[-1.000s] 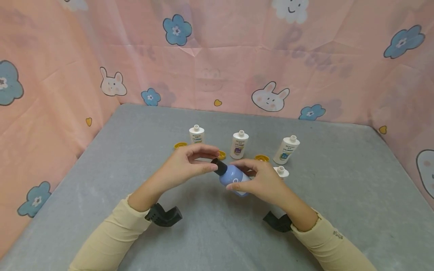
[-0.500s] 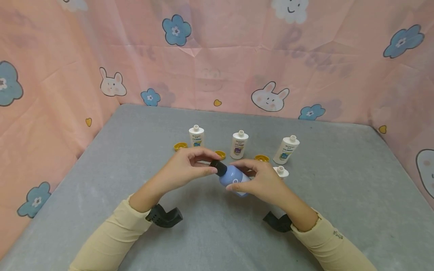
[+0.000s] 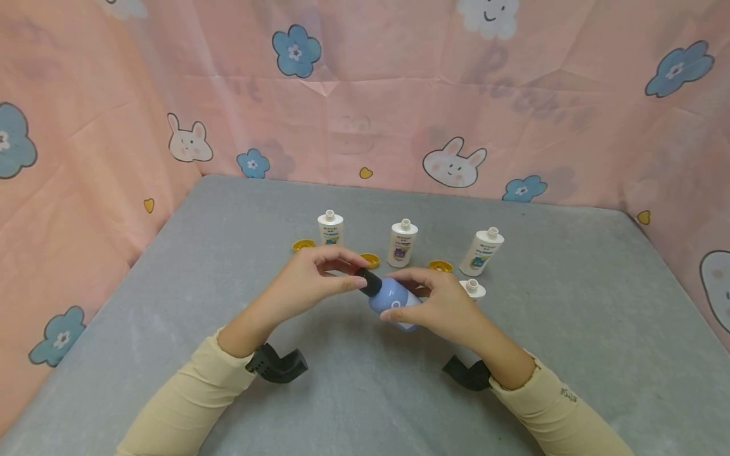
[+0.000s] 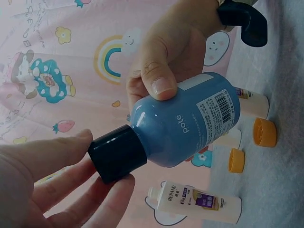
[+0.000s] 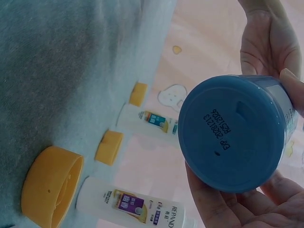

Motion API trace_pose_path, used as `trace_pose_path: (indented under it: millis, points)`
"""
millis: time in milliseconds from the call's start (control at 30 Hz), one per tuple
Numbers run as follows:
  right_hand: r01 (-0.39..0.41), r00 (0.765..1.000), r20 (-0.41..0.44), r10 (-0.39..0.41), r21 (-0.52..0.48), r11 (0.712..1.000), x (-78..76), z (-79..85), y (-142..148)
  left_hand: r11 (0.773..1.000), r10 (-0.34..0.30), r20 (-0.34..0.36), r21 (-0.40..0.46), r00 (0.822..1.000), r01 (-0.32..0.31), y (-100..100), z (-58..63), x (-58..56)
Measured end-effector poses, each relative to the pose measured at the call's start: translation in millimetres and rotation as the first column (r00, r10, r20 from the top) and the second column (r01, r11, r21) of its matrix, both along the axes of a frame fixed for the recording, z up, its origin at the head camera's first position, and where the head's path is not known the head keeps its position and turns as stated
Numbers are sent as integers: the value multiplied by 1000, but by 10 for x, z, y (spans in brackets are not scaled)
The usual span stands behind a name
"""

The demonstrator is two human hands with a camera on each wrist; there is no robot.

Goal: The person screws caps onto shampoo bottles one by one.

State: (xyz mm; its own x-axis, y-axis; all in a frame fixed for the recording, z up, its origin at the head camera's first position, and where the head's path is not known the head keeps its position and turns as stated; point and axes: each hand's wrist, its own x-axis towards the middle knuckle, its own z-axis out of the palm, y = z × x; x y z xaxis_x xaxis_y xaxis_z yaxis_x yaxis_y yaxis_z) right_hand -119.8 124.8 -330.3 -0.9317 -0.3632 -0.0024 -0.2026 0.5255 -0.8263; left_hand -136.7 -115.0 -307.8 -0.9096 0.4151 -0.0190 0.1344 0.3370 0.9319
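Head: five bottles (image 3: 391, 296), three yellow caps (image 3: 440, 266)

1. On the worktop (image 3: 365, 392), the left bottle (image 3: 331, 228), middle bottle (image 3: 402, 244) and right bottle (image 3: 481, 253) stand in a row.
2. Left cap (image 3: 303, 244): beside the left bottle; middle cap (image 3: 371, 260) and right cap (image 3: 440, 266): between neighbouring bottles.
3. Fourth bottle (image 3: 473, 289): before the right bottle.
4. Held bottle (image 3: 390, 296): before the row, between left hand (image 3: 313, 272) and right hand (image 3: 441, 304).

blue bottle (image 4: 164, 126): glossy plastic (smooth) | backdrop (image 3: 365, 101): creased cloth
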Motion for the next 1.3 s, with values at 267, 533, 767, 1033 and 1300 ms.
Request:
trace_pose_path:
  millis: [267,533,767,1033,1300]
  points:
    - [3,1000,10,-2,-6,1000,-5,-2,-1,995,-67,3,76,998,67,-17,10,3]
    - [-3,1000,15,3,-5,1000,-1,-2,-3,1000,21,45,9,999,-22,-4,7,6]
    - [1,1000,20,-1,-2,1000,-3,3,1,999,-33,15,19,999,33,-9,2,6]
    - [-3,1000,8,3,-7,1000,-4,2,-1,1000,6,18,17,1000,-6,-9,27,9]
    - [-8,1000,3,8,2,1000,1,6,-6,999,38,46,9,998,-38,15,-16,8]
